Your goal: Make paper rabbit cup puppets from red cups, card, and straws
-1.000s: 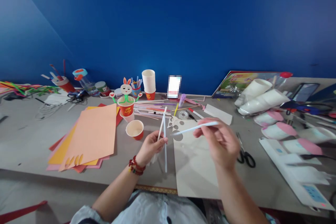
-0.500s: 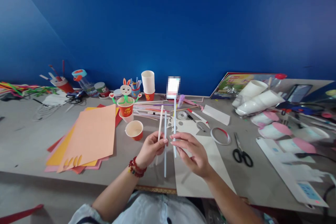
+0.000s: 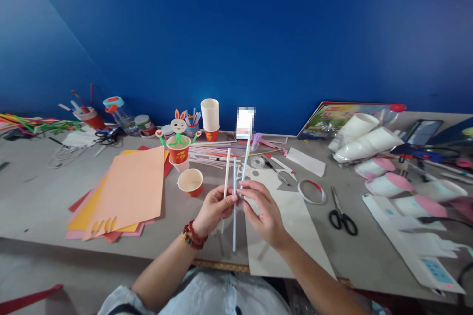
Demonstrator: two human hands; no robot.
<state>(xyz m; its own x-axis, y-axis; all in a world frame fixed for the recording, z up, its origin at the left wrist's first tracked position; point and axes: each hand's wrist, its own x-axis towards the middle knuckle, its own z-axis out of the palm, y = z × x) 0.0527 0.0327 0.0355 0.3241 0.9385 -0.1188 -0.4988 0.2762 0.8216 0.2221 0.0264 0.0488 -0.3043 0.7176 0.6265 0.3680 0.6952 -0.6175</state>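
My left hand [image 3: 214,207] is closed on two upright straws, a whitish-pink one [image 3: 226,170] and a pale blue one [image 3: 234,229]. Between the fingers of my right hand [image 3: 265,214] is another pale blue straw [image 3: 246,160], its top leaning right. The fingertips of both hands almost meet, and the lower end of the right straw is hidden by them. Left of my hands stands a paper cup [image 3: 190,183]; behind it, a red cup [image 3: 179,151] carries a rabbit face [image 3: 179,125]. White paper [image 3: 291,236] lies under my right hand.
Coloured paper sheets [image 3: 129,187] are piled at left. Scissors [image 3: 343,219] and a tape roll [image 3: 311,192] lie at right, near a power strip [image 3: 406,251]. Loose straws [image 3: 210,150] and stacked cups [image 3: 210,115] are at the back, before a blue wall [image 3: 236,34].
My right hand has moved left, closer to my left hand, and its straw has gone from nearly upright to leaning right. My left hand keeps its hold on two straws.
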